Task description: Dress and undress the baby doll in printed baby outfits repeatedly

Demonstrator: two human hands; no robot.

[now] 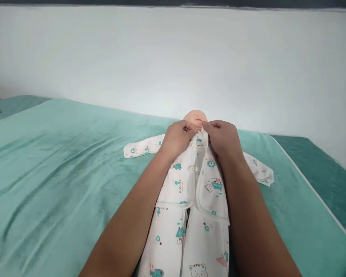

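Observation:
A baby doll (pixel 195 114) lies on its back, dressed in a white printed baby jacket (pixel 177 184) and matching trousers (pixel 204 246). The jacket's two front edges hang apart below the chest, with a pale button (pixel 192 168) on one edge. At the collar, my left hand (pixel 178 136) pinches the left front edge between thumb and fingers. My right hand (pixel 222 138) pinches the opposite edge, just beside it under the doll's chin. Both sleeves stretch out sideways. My fingers hide most of the collar.
A light green blanket (pixel 60 165) with several wrinkles lies under the doll. Darker green cloth (pixel 320 173) shows at the right edge. Behind the doll's head rises a white wall (pixel 161 57).

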